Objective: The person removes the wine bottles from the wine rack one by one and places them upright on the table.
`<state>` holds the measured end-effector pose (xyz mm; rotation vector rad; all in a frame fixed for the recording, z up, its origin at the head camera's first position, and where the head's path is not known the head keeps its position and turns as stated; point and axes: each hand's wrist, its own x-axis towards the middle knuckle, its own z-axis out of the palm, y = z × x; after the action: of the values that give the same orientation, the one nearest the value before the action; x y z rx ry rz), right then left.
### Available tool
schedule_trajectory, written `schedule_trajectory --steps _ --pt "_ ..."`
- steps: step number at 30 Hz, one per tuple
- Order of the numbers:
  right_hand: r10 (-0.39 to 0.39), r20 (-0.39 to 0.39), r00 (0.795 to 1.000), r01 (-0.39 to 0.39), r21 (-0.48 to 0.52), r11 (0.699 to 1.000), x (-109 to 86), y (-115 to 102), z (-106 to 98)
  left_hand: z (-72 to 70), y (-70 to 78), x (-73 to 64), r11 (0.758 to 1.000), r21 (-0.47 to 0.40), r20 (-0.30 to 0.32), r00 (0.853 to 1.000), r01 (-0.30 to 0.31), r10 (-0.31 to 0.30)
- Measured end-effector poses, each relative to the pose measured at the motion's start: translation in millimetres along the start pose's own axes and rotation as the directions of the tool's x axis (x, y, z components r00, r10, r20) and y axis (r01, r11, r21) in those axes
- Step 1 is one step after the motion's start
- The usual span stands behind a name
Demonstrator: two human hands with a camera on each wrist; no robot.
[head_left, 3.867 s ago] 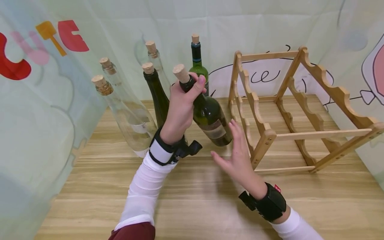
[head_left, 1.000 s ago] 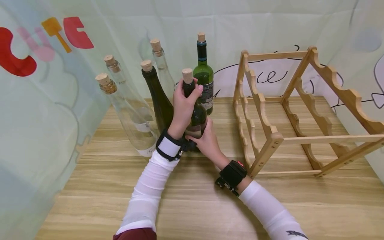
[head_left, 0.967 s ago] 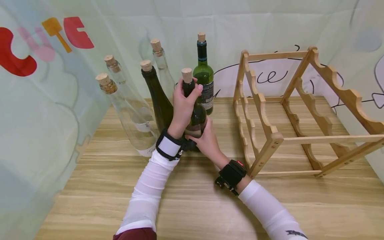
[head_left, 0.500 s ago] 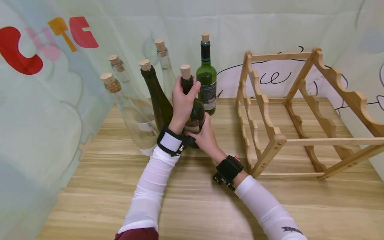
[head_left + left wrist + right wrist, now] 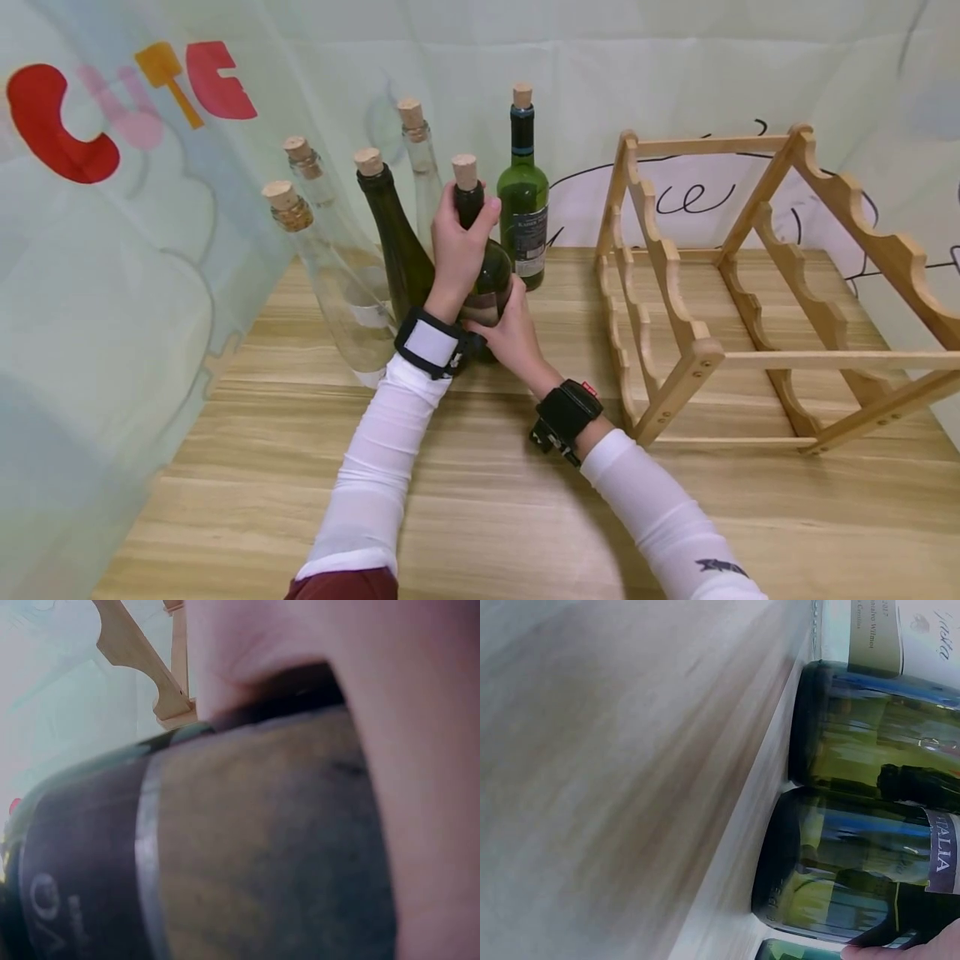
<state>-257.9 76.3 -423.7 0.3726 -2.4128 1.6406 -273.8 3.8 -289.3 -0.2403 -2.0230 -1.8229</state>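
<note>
In the head view, my left hand [image 5: 456, 254] grips the neck of a dark green corked wine bottle [image 5: 495, 268]. Lower down, my right hand [image 5: 516, 337] holds its body, thumb and fingers on opposite sides. The bottle is close to upright; its label [image 5: 247, 840] fills much of the left wrist view. Its base [image 5: 776, 859] is near the tabletop in the right wrist view, beside a dark slim bottle [image 5: 401, 250]; I cannot tell whether it bears fully on the wood. Behind it stands a green labelled bottle [image 5: 522, 196].
Clear corked bottles stand at the left, including a front one [image 5: 322, 283], one behind it [image 5: 324, 200] and another at the back [image 5: 423, 171]. A wooden wine rack [image 5: 697, 342] with scalloped rails stands on the table [image 5: 487, 508] at the right. A printed curtain [image 5: 645, 67] hangs behind.
The held bottle, tilted earlier, has come left to near upright beside the slim bottle. My right hand, open and apart before, now holds its body. Over the last second both hands stay nearly still.
</note>
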Motion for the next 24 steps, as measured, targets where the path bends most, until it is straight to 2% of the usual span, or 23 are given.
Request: schedule_trajectory --steps 8,12,14,15,17,18,19,20,21,23,24 --pt "0.02 0.012 1.0 -0.02 0.001 1.0 1.5 0 -5 3.9 0.2 3.0 1.0 -0.003 0.011 1.0 -0.004 0.004" --pt "0.067 0.067 0.996 -0.065 -0.028 0.997 -0.8 0 -13 6.8 -1.2 7.3 0.999 -0.004 0.012 0.999 -0.033 0.033" --pt "0.114 0.109 0.987 -0.107 -0.067 0.992 -4.4 -2 -19 7.6 -3.8 8.9 0.998 0.002 -0.01 0.998 -0.06 0.06" --pt "0.128 0.134 0.983 -0.116 -0.092 0.989 -6.3 -4 -22 7.7 -7.3 10.3 0.995 0.024 -0.035 0.995 -0.094 0.095" --pt "0.132 0.178 0.975 -0.108 -0.138 0.985 -9.9 -13 -31 8.2 -13.3 12.6 0.981 0.092 -0.101 0.979 -0.168 0.177" --pt "0.127 0.204 0.971 -0.092 -0.172 0.981 -11.6 -20 -37 8.9 -15.5 13.8 0.966 0.136 -0.139 0.961 -0.22 0.238" --pt "0.105 0.232 0.967 -0.059 -0.198 0.978 -13.2 -29 -45 9.9 -16.8 14.9 0.941 0.186 -0.174 0.933 -0.282 0.314" --pt "0.08 0.267 0.96 -0.02 -0.222 0.975 -14.4 -39 -54 11.5 -16.6 15.9 0.905 0.236 -0.202 0.894 -0.353 0.401" --pt "0.054 0.301 0.952 0.025 -0.255 0.967 -15.7 -51 -64 14.0 -14.9 17.0 0.861 0.28 -0.223 0.843 -0.425 0.489" --pt "-0.005 0.363 0.932 0.126 -0.31 0.942 -17.2 -78 -89 21.1 -4.5 18.1 0.773 0.315 -0.219 0.75 -0.551 0.624" --pt "-0.03 0.384 0.923 0.166 -0.328 0.93 -16.9 -91 -102 25.8 1.8 19.2 0.732 0.319 -0.203 0.711 -0.603 0.674"
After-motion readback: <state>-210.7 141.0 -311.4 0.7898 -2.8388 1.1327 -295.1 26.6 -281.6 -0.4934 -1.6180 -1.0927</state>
